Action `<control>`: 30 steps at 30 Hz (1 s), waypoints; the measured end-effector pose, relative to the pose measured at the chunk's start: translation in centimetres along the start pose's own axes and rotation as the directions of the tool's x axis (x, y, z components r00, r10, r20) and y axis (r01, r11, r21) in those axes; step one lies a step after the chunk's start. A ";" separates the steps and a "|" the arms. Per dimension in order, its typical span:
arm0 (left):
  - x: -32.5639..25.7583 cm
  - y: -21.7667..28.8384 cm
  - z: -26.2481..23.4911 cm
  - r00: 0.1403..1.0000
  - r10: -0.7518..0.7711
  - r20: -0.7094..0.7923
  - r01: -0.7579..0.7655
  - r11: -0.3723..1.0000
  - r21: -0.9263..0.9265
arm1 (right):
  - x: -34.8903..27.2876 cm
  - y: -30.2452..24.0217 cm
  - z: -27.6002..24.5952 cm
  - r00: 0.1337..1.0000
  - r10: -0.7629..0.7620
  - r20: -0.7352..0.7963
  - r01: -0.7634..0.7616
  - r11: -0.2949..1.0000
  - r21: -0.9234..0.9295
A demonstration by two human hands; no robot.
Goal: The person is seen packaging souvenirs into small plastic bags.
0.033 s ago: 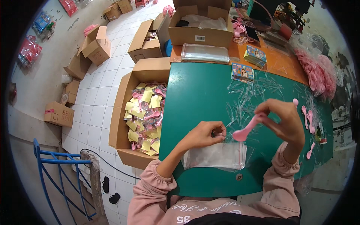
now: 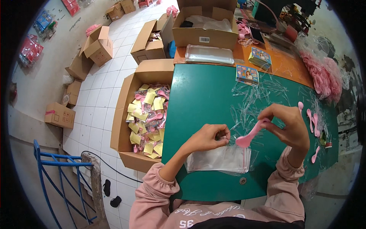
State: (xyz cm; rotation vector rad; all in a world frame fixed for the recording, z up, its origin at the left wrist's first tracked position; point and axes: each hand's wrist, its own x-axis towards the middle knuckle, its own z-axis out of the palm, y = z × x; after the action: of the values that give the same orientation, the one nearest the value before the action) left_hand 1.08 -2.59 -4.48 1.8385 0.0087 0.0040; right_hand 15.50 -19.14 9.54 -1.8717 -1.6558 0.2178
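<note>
Pinching pink spoon (image 2: pixel 246 140) by handle with right grip (image 2: pixel 286 124) | left grip (image 2: pixel 207 136) at spoon's nine o'clock, cannot tell if holding | guide spoon gently

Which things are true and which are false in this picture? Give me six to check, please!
1. The right hand holds a pink spoon. True.
2. Clear bags lie on the table. True.
3. The table is red. False: it is green.
4. A big open box is to the left of the table. True.
5. That box is empty. False: it holds lots of small packets, many showing yellow paper.
6. The right hand wears a glove. False: it is bare.
</note>
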 end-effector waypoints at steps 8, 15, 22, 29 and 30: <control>0.2 -0.2 -0.6 0.984 0.031 0.176 -0.031 1.000 -0.002 | 0.8 2.1 2.5 0.966 0.064 0.250 -0.065 0.998 -0.005; -0.8 0.9 -1.6 0.982 -0.021 0.188 0.055 0.983 -0.174 | 0.2 3.0 -2.2 0.996 -0.032 0.083 0.022 0.993 0.118; -0.9 4.4 -6.8 0.985 -0.037 0.170 0.050 0.996 -0.072 | 0.4 6.1 -2.1 0.843 0.371 -0.389 -0.375 0.925 0.070; 0.5 5.8 -8.2 0.991 -0.060 -0.123 0.009 0.928 -0.374 | 1.4 4.7 -0.5 0.765 0.360 -0.534 -0.416 0.909 0.017; 1.3 5.2 -7.6 0.994 -0.057 -0.088 0.021 0.931 -0.364 | 1.3 4.3 -0.6 0.783 0.365 -0.504 -0.317 0.931 0.181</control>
State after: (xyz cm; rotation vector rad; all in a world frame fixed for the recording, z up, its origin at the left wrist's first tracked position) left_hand 2.37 3.37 2.50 1.4655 0.1065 0.0638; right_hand 19.71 -18.26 8.04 -1.9295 -0.9121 -0.0836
